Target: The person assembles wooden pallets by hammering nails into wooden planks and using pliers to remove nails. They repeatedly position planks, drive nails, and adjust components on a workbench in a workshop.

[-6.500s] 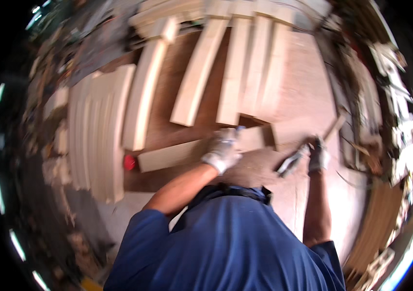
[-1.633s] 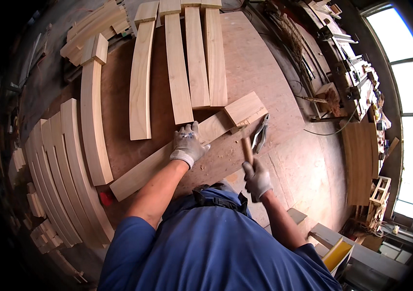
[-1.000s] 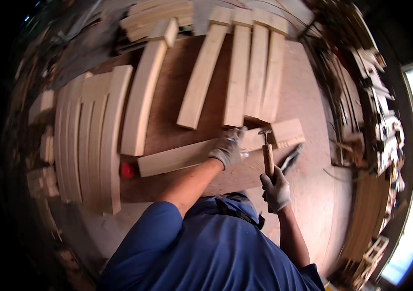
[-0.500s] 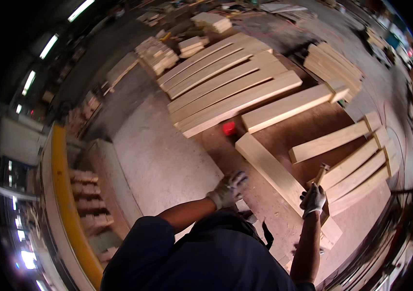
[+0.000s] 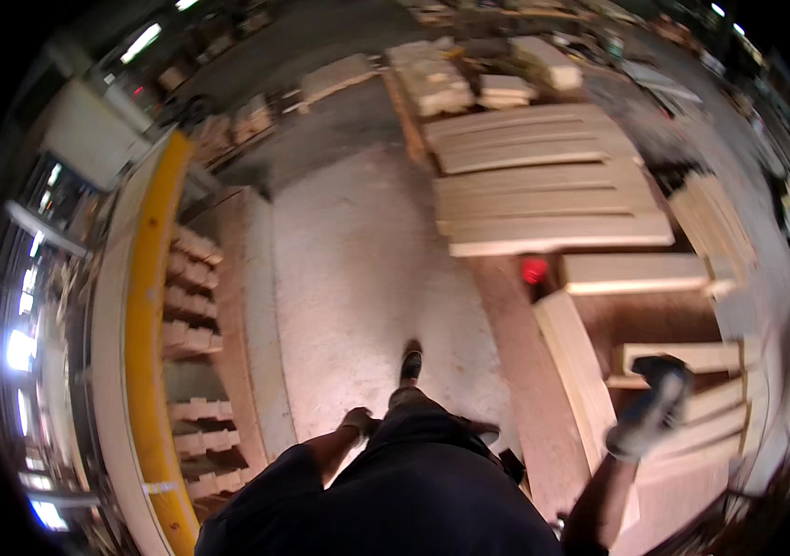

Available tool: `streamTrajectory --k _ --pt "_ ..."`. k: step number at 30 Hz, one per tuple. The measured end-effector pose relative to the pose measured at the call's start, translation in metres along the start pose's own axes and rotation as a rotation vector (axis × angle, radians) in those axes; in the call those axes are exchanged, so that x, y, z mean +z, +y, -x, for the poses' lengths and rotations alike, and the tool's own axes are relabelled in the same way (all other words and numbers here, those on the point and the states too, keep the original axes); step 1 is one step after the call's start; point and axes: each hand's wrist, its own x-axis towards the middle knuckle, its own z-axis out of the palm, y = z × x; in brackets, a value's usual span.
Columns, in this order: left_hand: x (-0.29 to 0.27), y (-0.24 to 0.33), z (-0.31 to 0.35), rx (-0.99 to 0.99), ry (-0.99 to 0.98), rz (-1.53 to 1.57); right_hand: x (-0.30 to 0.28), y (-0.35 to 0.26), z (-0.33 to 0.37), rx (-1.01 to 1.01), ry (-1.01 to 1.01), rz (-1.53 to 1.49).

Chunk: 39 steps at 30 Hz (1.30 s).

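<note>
Gloved right hand [image 5: 647, 422] raised over the long pale wooden board [image 5: 580, 380] on the plywood worktop [image 5: 516, 371], fingers curled round something dark; blurred, can't tell what. Left hand [image 5: 358, 423] low beside the body, over concrete floor [image 5: 349, 269], left of the board; grip can't be told. Red round item [image 5: 534, 270] just beyond the board's far end. Stacked planks [image 5: 543, 176] farther back. Yellow rail [image 5: 149, 315] far left of the board.

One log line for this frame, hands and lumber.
left hand: low by hip, empty? unclear | right hand: gloved, blurred, over pale wooden planks | red round object beside planks
</note>
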Motion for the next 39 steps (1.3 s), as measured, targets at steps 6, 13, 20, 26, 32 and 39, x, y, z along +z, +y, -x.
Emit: streamTrajectory --k 6,13,20,26,32,39 --pt "-0.079 0.047 -0.053 0.02 -0.028 0.146 0.153 -0.112 -0.048 -0.722 -0.344 -0.417" --pt "-0.181 -0.004 -0.112 -0.039 0.059 0.33 0.366 -0.182 -0.041 -0.745 -0.721 -0.882" --pt "-0.228 -0.049 -0.14 -0.212 0.12 0.405 0.494 -0.204 -0.048 -0.723 -0.918 -1.153" --pt "-0.201 -0.045 -0.168 -0.244 0.01 0.326 0.554 -0.185 -0.084 -0.7 -0.992 -1.267" --pt "-0.225 0.0 -0.193 -0.138 -0.046 0.238 0.595 -0.148 -0.153 -0.668 -1.025 -1.344" --pt "-0.3 0.054 -0.23 -0.288 0.019 0.453 0.613 -0.112 -0.226 -0.639 -1.016 -1.341"
